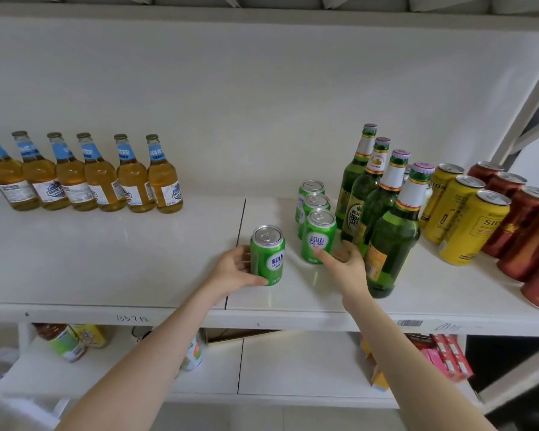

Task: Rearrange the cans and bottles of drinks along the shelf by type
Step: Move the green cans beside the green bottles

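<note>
Seam (241, 219) in the white shelf (106, 259) runs front to back around mid-frame, so I'm placing everything off that.

Left hand (234, 270) sits right over the seam near the front edge. Its fingers and thumb are curled round a green can (268, 255), which stands upright just right of the seam, apart from the others of its kind.

Right hand (344, 264) is further right of the seam with its fingers spread. The index fingertip touches the lower front of the nearest can in a row of three green cans (318, 234), and the thumb sticks out toward the bottles. It isn't wrapped round anything as far as I can see. The row lines up front to back, and I can't tell if those cans touch each other.

Going further right from the seam:
- four green bottles (389, 231) in a diagonal line, white neck labels, caps on
- yellow cans (467, 219), three clearly showing
- red cans (517, 225), running off the frame edge

Well left of the seam, at the back, six amber bottles (87, 178) with blue neck labels stand shoulder to shoulder along the wall.

Down under the seam is a lower shelf (293, 362). A bottle with a green label (64, 340) lies on its side far left, and pink boxes (448, 356) sit far right.
</note>
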The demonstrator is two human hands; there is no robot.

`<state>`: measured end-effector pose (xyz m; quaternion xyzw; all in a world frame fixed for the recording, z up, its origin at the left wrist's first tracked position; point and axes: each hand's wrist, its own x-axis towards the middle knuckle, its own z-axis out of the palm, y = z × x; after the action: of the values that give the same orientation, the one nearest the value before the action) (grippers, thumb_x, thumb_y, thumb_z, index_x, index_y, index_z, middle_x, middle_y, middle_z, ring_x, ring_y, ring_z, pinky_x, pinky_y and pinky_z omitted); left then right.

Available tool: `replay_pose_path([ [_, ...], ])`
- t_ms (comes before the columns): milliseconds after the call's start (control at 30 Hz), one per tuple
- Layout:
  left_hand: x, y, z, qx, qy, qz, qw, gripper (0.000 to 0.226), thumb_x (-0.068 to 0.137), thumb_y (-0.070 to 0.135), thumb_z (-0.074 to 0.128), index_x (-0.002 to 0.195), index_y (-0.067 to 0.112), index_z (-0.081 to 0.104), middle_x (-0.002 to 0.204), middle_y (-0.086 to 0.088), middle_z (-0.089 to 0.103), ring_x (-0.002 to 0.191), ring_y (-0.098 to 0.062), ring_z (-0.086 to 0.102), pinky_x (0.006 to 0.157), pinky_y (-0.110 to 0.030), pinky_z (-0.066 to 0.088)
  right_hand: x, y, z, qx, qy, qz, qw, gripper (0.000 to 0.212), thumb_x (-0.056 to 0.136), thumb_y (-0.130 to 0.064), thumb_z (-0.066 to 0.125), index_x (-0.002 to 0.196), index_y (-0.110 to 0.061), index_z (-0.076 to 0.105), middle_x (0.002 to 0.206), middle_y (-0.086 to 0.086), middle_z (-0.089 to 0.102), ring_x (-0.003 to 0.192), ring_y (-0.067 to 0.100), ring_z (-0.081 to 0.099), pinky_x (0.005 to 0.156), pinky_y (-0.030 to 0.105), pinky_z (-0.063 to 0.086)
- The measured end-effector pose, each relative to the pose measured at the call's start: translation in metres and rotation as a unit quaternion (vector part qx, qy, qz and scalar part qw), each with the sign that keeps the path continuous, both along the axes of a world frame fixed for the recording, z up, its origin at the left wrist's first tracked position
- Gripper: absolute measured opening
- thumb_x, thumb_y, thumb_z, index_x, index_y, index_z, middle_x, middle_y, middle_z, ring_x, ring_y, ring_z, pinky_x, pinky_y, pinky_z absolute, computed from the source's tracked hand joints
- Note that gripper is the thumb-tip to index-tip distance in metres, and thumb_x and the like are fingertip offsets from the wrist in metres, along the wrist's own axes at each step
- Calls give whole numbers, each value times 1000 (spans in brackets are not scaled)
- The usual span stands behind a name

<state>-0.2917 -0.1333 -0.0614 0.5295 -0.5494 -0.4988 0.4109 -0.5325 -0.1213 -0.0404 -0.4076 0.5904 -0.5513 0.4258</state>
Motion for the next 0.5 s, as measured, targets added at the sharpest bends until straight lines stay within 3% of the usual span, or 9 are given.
replay_pose_path([
  [167, -8, 9, 2, -4, 7, -6, 1000, 63, 57, -13, 87, 105, 18, 60, 106, -1, 70, 96, -14, 68, 80, -18, 56, 15, 30, -4, -12, 40, 51, 998, 70, 70, -36, 87, 129, -17, 53, 126, 2, 61, 114, 19, 59, 99, 41, 50],
  [333, -23, 20, 4, 2, 7, -22, 1000, 64, 57, -12, 88, 108, 17, 60, 108, -4, 71, 98, -18, 69, 77, -20, 56, 29, 39, 6, -34, 71, 123, 989, 73, 71, -30, 87, 134, -15, 53, 124, -2, 61, 114, 15, 58, 98, 38, 51],
  [500, -38, 25, 5, 7, 4, -30, 1000, 66, 57, -9, 89, 112, 14, 61, 109, -6, 72, 97, -15, 70, 80, -25, 57, 22, 41, 7, -52, 74, 125, 988, 67, 72, -28, 87, 131, -19, 56, 118, -4, 64, 112, 12, 60, 93, 33, 52],
])
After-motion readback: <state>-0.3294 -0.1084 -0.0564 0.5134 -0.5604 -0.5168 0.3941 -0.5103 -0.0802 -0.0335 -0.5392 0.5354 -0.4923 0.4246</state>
